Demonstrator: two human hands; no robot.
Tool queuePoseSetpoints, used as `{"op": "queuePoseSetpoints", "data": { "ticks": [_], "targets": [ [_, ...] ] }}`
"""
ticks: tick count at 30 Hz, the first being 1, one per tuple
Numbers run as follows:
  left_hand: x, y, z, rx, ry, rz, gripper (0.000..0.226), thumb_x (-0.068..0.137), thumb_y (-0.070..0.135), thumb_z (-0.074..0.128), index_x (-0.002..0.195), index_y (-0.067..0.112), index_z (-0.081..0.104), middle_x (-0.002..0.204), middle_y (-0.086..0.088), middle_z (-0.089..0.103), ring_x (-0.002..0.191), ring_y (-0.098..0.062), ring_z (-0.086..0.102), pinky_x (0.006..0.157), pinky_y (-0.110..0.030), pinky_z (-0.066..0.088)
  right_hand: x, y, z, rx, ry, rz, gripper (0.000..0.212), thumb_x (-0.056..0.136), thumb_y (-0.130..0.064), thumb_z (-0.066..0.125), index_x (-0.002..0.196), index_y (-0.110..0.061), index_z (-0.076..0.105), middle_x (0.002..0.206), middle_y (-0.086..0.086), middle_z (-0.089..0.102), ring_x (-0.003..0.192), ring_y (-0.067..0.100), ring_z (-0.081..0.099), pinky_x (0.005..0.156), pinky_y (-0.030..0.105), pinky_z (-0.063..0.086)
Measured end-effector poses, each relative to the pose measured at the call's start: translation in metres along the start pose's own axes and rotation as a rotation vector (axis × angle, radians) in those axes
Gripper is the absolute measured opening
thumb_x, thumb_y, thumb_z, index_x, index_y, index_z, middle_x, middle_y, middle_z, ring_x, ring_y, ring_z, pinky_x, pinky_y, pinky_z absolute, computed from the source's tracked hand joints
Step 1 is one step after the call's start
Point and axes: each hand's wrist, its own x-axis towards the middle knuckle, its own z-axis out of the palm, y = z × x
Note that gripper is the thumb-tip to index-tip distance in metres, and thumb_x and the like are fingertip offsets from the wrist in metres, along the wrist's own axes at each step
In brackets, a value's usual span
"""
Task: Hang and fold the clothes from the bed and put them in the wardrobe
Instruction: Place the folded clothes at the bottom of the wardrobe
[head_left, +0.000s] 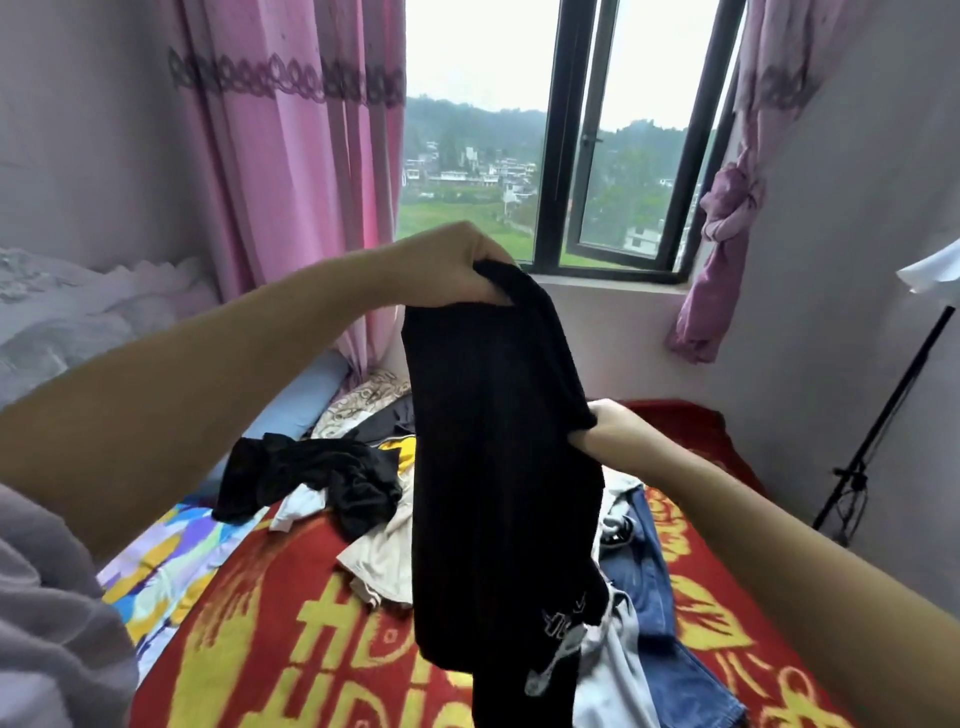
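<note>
A long black garment (498, 467) with a white print near its lower end hangs in the air over the bed. My left hand (452, 265) grips its top edge, raised in front of the window. My right hand (613, 426) pinches its right edge lower down. Below it, a heap of clothes lies on the red and yellow blanket (270, 639): a crumpled black piece (311, 478), a beige garment (379, 561), blue jeans (660, 597) and a pale grey item (608, 670). No wardrobe or hanger is in view.
Pink curtains (291, 182) hang on both sides of the window (571, 156). A blue pillow (296, 405) and a grey quilt (67, 322) lie at the left. A black tripod stand (883, 415) leans by the right wall.
</note>
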Motion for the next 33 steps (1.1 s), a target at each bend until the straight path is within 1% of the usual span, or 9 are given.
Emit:
{"op": "queuePoseSetpoints", "data": {
  "ticks": [3, 6, 10, 12, 16, 22, 26, 30, 33],
  "targets": [
    [0.003, -0.027, 0.010, 0.059, -0.098, -0.069, 0.012, 0.089, 0.021, 0.065, 0.081, 0.028, 0.068, 0.057, 0.023, 0.065, 0.049, 0.007, 0.059, 0.050, -0.004, 0.041, 0.003, 0.031, -0.010, 0.023, 0.182, 0.049, 0.016, 0.077, -0.004, 0.053, 0.063, -0.008, 0.057, 0.060, 0.002, 0.049, 0.062, 0.015, 0.045, 0.057, 0.029, 0.033],
    [0.011, -0.067, 0.025, 0.163, -0.086, -0.161, 0.007, 0.087, 0.029, 0.068, 0.082, 0.026, 0.068, 0.055, 0.026, 0.062, 0.051, 0.008, 0.059, 0.051, -0.005, 0.041, 0.004, 0.053, -0.025, -0.021, 0.329, 0.025, 0.016, 0.082, -0.008, 0.050, 0.068, -0.012, 0.058, 0.056, -0.001, 0.053, 0.057, 0.017, 0.047, 0.054, 0.029, 0.036],
    [0.030, -0.097, 0.048, 0.434, -0.030, -0.123, 0.024, 0.090, 0.040, 0.061, 0.102, 0.023, 0.072, 0.073, 0.022, 0.063, 0.067, -0.002, 0.058, 0.061, -0.023, 0.044, 0.009, 0.077, -0.027, -0.193, 0.261, -0.041, 0.012, 0.089, -0.011, 0.046, 0.091, -0.014, 0.057, 0.063, 0.003, 0.057, 0.059, 0.025, 0.054, 0.058, 0.033, 0.041],
    [0.044, -0.108, 0.057, 0.566, 0.004, -0.127, 0.030, 0.093, 0.046, 0.055, 0.109, 0.026, 0.070, 0.091, 0.009, 0.068, 0.081, -0.012, 0.059, 0.065, -0.028, 0.045, 0.021, 0.085, -0.031, -0.272, 0.206, -0.020, 0.015, 0.092, -0.011, 0.043, 0.102, -0.013, 0.054, 0.078, 0.009, 0.062, 0.074, 0.033, 0.059, 0.068, 0.037, 0.048],
    [0.067, -0.128, 0.055, 0.670, 0.136, -0.136, 0.033, 0.097, 0.045, 0.048, 0.106, 0.021, 0.067, 0.101, -0.003, 0.069, 0.084, -0.021, 0.058, 0.066, -0.031, 0.043, 0.056, 0.077, -0.050, -0.332, 0.236, -0.050, 0.025, 0.090, -0.002, 0.043, 0.112, -0.009, 0.052, 0.107, 0.018, 0.060, 0.098, 0.038, 0.057, 0.084, 0.042, 0.047],
    [0.023, -0.161, 0.008, 0.654, 0.465, 0.006, 0.041, 0.091, 0.044, 0.043, 0.107, 0.016, 0.069, 0.104, -0.009, 0.069, 0.089, -0.035, 0.065, 0.069, -0.040, 0.048, 0.060, 0.016, -0.052, -0.333, 0.292, -0.376, 0.027, 0.092, -0.009, 0.051, 0.118, -0.011, 0.060, 0.111, 0.012, 0.065, 0.102, 0.031, 0.060, 0.093, 0.037, 0.047],
    [-0.071, -0.219, 0.012, 0.593, 0.400, -0.001, 0.028, 0.079, 0.019, 0.055, 0.100, 0.010, 0.072, 0.094, -0.010, 0.067, 0.086, -0.034, 0.065, 0.068, -0.042, 0.051, 0.026, -0.011, 0.044, -0.313, 0.116, -0.540, 0.028, 0.089, -0.008, 0.061, 0.117, -0.010, 0.064, 0.109, 0.010, 0.068, 0.098, 0.025, 0.062, 0.086, 0.025, 0.041],
    [-0.199, -0.304, 0.069, 0.490, 0.156, -0.125, 0.027, 0.069, 0.005, 0.056, 0.086, 0.009, 0.077, 0.083, -0.013, 0.067, 0.075, -0.034, 0.063, 0.065, -0.041, 0.051, -0.003, -0.014, 0.224, -0.318, -0.201, -0.382, 0.034, 0.096, -0.024, 0.053, 0.130, -0.019, 0.056, 0.108, 0.012, 0.058, 0.091, 0.038, 0.061, 0.079, 0.043, 0.048],
    [-0.318, -0.369, 0.133, 0.475, 0.033, -0.236, 0.024, 0.062, 0.001, 0.058, 0.074, 0.009, 0.077, 0.072, -0.012, 0.065, 0.063, -0.032, 0.062, 0.056, -0.038, 0.049, -0.042, -0.004, 0.370, -0.380, -0.447, -0.240, 0.040, 0.098, -0.032, 0.048, 0.137, -0.028, 0.047, 0.116, 0.009, 0.049, 0.091, 0.039, 0.061, 0.076, 0.046, 0.049]
  ]
}}
